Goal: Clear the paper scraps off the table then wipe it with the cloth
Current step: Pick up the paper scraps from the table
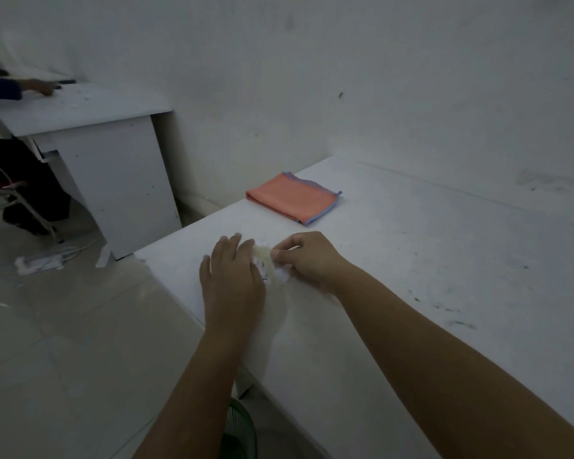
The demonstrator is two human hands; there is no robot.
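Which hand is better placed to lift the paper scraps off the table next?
Right. The right hand already pinches the paper scraps, while the left hand lies flat and open beside them on the table.

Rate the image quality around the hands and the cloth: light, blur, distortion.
Head view: dim, flat, bluish light, no glare; paper scraps between left hand and right hand smeared by blur; orange cloth sharper; wide-angle lens tilts the table.

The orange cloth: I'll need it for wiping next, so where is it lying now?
In the head view the folded orange cloth lies on the white table near its far left corner, beyond both hands and touched by neither.
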